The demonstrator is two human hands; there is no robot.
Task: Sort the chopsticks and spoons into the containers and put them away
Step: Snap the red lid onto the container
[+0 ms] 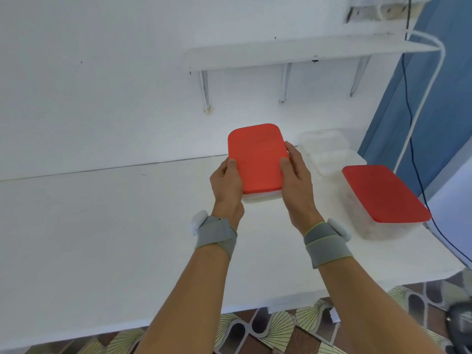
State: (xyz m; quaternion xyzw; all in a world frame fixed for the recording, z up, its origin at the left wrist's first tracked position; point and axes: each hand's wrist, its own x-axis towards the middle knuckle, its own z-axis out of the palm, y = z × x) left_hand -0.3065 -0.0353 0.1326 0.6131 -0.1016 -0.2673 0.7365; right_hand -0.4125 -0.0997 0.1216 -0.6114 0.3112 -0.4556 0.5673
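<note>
Gripping a red-lidded container (256,159) by its 2 long sides, the left hand (227,186) and right hand (297,180) clamp it, thumbs on the lid, above the white desk (102,226). Rigid, smooth plastic, probably light; the side hold suits it. A second red-lidded container (383,198) sits right

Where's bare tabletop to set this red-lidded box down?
Left of the left hand the white table is bare to the wall. Crowded on the right: second red-lidded container and clear containers beside the held red-lidded container and right hand.
</note>
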